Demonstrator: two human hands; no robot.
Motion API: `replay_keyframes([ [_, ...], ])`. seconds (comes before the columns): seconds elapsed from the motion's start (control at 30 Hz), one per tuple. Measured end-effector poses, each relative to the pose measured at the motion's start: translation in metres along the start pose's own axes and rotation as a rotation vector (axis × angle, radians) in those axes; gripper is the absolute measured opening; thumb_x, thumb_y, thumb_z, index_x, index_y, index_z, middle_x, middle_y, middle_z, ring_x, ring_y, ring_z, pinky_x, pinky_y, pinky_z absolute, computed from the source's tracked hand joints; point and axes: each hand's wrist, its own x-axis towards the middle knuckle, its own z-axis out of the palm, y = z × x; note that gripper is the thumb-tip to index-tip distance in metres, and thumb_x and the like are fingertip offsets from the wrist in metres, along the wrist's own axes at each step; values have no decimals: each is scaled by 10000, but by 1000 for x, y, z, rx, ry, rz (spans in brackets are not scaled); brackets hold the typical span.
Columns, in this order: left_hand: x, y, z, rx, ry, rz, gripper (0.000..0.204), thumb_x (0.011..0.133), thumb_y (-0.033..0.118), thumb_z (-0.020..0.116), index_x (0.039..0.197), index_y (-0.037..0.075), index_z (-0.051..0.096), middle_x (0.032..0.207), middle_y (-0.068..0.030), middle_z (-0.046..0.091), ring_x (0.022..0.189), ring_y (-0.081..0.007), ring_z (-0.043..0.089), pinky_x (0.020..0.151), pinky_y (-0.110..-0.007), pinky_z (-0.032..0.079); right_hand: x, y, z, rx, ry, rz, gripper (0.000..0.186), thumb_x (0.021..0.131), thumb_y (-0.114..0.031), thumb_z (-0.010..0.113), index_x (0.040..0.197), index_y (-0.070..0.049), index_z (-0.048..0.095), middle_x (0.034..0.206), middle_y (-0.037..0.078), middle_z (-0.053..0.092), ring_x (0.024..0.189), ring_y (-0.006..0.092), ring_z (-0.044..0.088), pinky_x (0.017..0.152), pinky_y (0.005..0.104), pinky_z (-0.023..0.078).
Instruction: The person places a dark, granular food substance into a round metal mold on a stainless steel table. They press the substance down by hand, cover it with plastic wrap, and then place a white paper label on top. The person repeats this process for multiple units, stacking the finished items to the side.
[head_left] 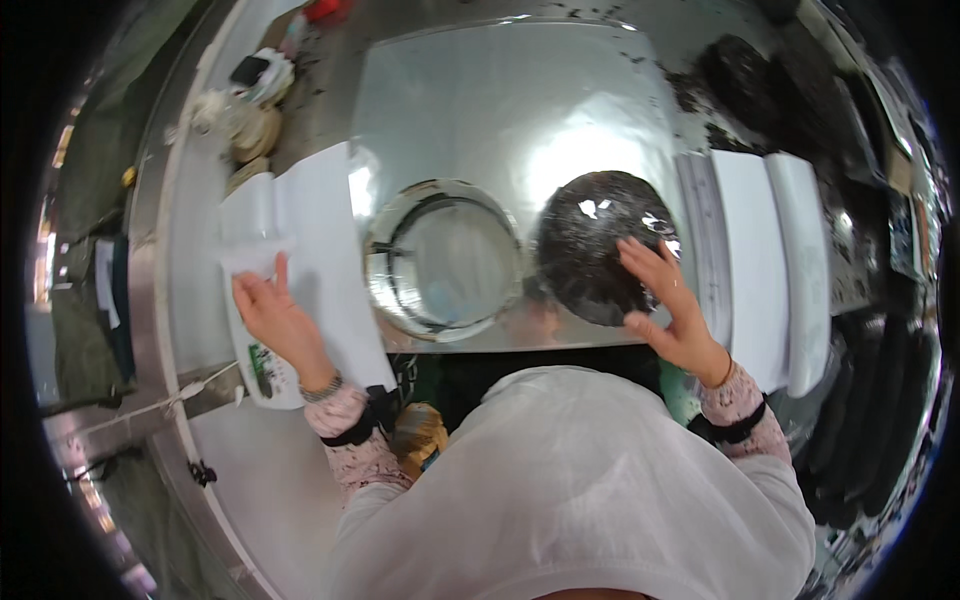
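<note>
My left hand [278, 318] is at a small translucent plastic bag [254, 256] lying over white sheets on the left. Its thumb and fingertips are apart at the bag's lower edge; no firm grip shows. My right hand [672, 312] has its fingers spread against the right side of a round black mass [592, 250], which looks wrapped in shiny clear plastic. What the black material is, I cannot tell. Just left of it sits a round, shiny metal-rimmed dish [377, 280] with a pale, see-through middle.
A steel work surface [450, 90] carries scattered black bits. White sheets [335, 270] lie left, and white stacks [752, 260] stand right. Tape rolls [258, 135] are at the far left. Dark heaps [745, 85] lie far right, with black packages [870, 420] below.
</note>
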Motion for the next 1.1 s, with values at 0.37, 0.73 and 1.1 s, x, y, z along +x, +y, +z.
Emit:
replay_keyframes([
  [0.37,-189,63,182,154,-1191,858,480,864,90,796,1316,-3,663,1444,-221,586,1352,-405,562,1060,-444,548,24,47,-37,148,372,387,268,1011,-258,699,991,8,675,931,43,631,776,139,601,695,280,472],
  [0.73,-187,46,183,319,-1229,814,424,892,76,770,1293,-9,662,1416,-230,598,1366,-391,555,1060,-429,553,50,68,-12,-200,376,285,276,950,-241,741,930,17,646,950,124,595,695,276,609,606,383,480],
  [1.1,-185,71,195,485,-1358,652,486,921,254,737,1279,-60,639,1428,-232,588,1322,-338,581,1086,-451,488,43,82,1,-535,471,256,479,923,-348,755,1166,28,582,1148,219,580,915,411,660,753,450,564],
])
